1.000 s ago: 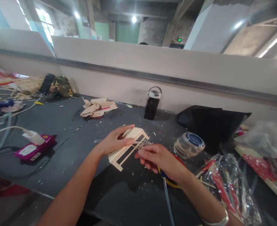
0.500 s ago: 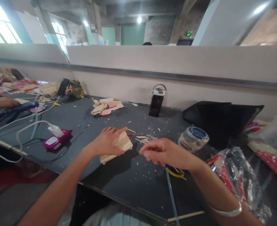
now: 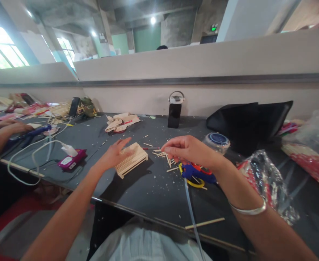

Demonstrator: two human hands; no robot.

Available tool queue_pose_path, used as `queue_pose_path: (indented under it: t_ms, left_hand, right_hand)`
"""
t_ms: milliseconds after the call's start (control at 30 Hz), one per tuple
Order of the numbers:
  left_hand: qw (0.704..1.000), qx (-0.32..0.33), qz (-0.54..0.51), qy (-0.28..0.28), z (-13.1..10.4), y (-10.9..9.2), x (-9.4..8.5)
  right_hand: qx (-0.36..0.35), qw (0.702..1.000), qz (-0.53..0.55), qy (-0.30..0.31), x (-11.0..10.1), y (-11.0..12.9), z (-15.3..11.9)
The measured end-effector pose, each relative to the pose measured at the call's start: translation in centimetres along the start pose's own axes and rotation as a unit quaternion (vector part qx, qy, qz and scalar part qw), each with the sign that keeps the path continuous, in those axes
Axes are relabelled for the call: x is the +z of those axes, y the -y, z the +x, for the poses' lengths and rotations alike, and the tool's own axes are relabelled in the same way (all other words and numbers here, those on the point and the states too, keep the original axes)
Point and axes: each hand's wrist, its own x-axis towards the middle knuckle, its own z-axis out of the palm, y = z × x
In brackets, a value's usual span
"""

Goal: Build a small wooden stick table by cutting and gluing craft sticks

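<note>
**Slatted wooden piece [image 3: 134, 159] now resting slats-up, right hand [image 3: 192, 150] hanging by the short sticks [image 3: 172, 169]**

The slatted wooden piece is no longer tilting to show its open frame, as it was doing a second ago; it is now sitting on the dark table [image 3: 137, 195], slats facing up, in front of the person and to the left of the short sticks; the table appears to be bearing its weight, so the left hand [image 3: 113, 156] is seemingly steadying rather than lifting.

The left hand is lying over the piece's left side, its fingers spreading wide and not wrapping round it; how firmly it is pressing, I cannot tell.

The right hand is no longer working close to the frame; it is hovering just above and beside the short sticks, thumb and forefinger drawing near each other in a narrow pinch shape; whether anything is sitting between those tips, I cannot tell.

More of the short sticks are now showing, scattering near the red pen [image 3: 151, 148]; the blue glue gun [image 3: 188, 171] and yellow scissor handle [image 3: 196, 185] are also showing more plainly, lying below the right hand; at the far left, a co-worker's hand [image 3: 15, 127] is staying well apart.
</note>
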Motion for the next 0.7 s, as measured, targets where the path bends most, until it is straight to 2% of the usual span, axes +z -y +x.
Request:
queue_pose_path:
  t_ms: [133,233,333,400,533,700]
  left_hand:
    - [0.981,-0.119,-0.059,-0.140,-3.3,1.4,0.1]
    - [0.953,-0.202,-0.115,-0.194,-6.9,1.7,1.1]
    - [0.931,-0.249,-0.184,-0.194,-9.5,1.0,2.0]
    - [0.921,-0.261,-0.225,-0.184,-10.1,0.3,2.2]
    - [0.906,-0.272,-0.284,-0.158,-9.2,-0.8,2.0]
    - [0.895,-0.284,-0.318,-0.132,-7.6,-1.3,1.9]
  right_hand:
    - [0.012,0.999,0.013,-0.034,-0.3,-1.5,1.0]
    - [0.037,0.996,0.015,-0.074,1.0,-3.3,2.5]
    - [0.055,0.995,0.008,-0.084,3.3,-4.8,3.8]
    - [0.057,0.995,0.000,-0.077,4.8,-5.4,4.3]
    - [0.042,0.997,-0.009,-0.059,6.6,-5.6,5.1]
    - [0.008,0.999,0.002,-0.039,7.0,-5.2,6.5]
